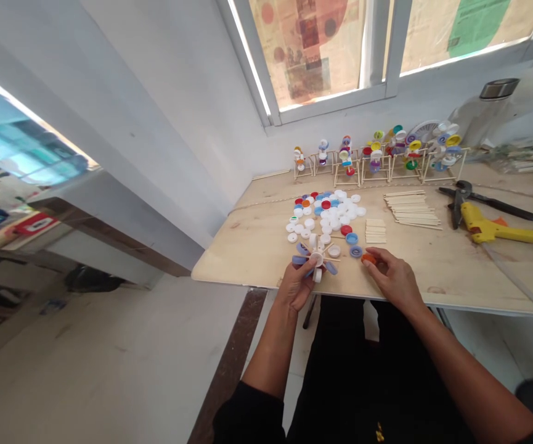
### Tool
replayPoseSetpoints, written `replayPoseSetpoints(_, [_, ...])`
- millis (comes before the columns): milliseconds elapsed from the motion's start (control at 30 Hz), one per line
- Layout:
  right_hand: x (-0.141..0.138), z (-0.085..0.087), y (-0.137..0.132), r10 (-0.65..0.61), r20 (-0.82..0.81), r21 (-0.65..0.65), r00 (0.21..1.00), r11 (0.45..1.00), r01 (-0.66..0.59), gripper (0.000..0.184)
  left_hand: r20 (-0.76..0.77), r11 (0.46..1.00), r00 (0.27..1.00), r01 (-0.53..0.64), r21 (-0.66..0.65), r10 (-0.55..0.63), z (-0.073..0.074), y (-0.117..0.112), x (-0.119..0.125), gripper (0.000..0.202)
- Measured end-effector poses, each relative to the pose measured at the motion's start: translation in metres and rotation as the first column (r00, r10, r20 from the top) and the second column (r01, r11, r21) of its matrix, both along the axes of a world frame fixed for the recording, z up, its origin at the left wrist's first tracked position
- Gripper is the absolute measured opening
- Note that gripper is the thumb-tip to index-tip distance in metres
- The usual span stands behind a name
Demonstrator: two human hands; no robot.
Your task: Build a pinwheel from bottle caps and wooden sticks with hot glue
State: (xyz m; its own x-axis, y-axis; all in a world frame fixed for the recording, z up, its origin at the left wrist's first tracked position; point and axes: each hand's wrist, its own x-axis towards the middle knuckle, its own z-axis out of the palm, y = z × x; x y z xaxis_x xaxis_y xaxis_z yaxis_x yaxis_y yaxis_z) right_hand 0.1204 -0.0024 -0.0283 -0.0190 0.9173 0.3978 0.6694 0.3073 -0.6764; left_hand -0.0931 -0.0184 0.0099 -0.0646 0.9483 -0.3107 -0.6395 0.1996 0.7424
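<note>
My left hand (297, 285) is closed on a wheel made of bottle caps and sticks (316, 259), held by its white hub over the table's front edge. White and lilac-blue caps sit on several of its sticks, and some sticks show bare ends. My right hand (395, 277) pinches an orange bottle cap (368, 259) between thumb and fingers, just above the tabletop. Beside that cap lie a lilac cap (355, 251) and a blue cap (352, 238). Beyond the wheel, a pile of loose bottle caps (337, 216), mostly white, spreads over the wood.
Short sticks (376, 231) and longer sticks (411, 208) lie right of the caps. A yellow glue gun (483, 223) and black-handled cutters (501, 203) rest farther right. Finished cap wheels on stick stands (347, 166) line the wall. A steel-lidded bottle (500, 89) stands at back right.
</note>
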Motion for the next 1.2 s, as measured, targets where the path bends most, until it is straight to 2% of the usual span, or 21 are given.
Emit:
replayPoseSetpoints(367, [-0.007,0.006,0.000,0.092,0.192,0.078,0.977,0.991,-0.109,0.028,-0.015,1.000,1.000,0.002,0.007,-0.002,0.003,-0.002,-0.001,0.033])
replayPoseSetpoints(600, [-0.012,0.011,0.004,0.062,0.396,0.133,0.916,0.983,-0.124,0.025,0.041,0.999,0.999,0.028,-0.020,-0.027,0.007,0.004,0.006,0.032])
replayPoseSetpoints(867, [-0.024,0.014,0.002,0.090,0.471,0.157,0.878,0.970,-0.183,0.022,0.076,0.999,0.997,0.027,-0.026,-0.025,0.005,0.010,0.007,0.029])
replayPoseSetpoints(967, [-0.024,0.015,0.004,0.096,0.428,0.154,0.899,0.972,-0.177,0.022,0.075,0.999,0.997,0.038,-0.021,-0.037,0.004,0.012,0.007,0.030])
replayPoseSetpoints(1033, [-0.021,0.016,0.002,0.096,0.332,0.141,0.939,0.979,-0.150,0.023,0.070,0.999,0.997,0.045,-0.019,-0.043,0.003,0.013,0.007,0.031])
replayPoseSetpoints(1133, [-0.017,0.023,-0.001,0.105,0.076,0.036,0.992,0.994,-0.108,0.026,0.052,0.998,0.997,0.058,-0.011,-0.057,0.001,0.013,0.008,0.031])
replayPoseSetpoints(1200, [-0.016,0.031,-0.004,0.125,-0.096,-0.089,0.987,0.987,-0.134,0.029,0.043,0.997,0.996,0.077,0.002,-0.077,0.001,0.012,0.008,0.031])
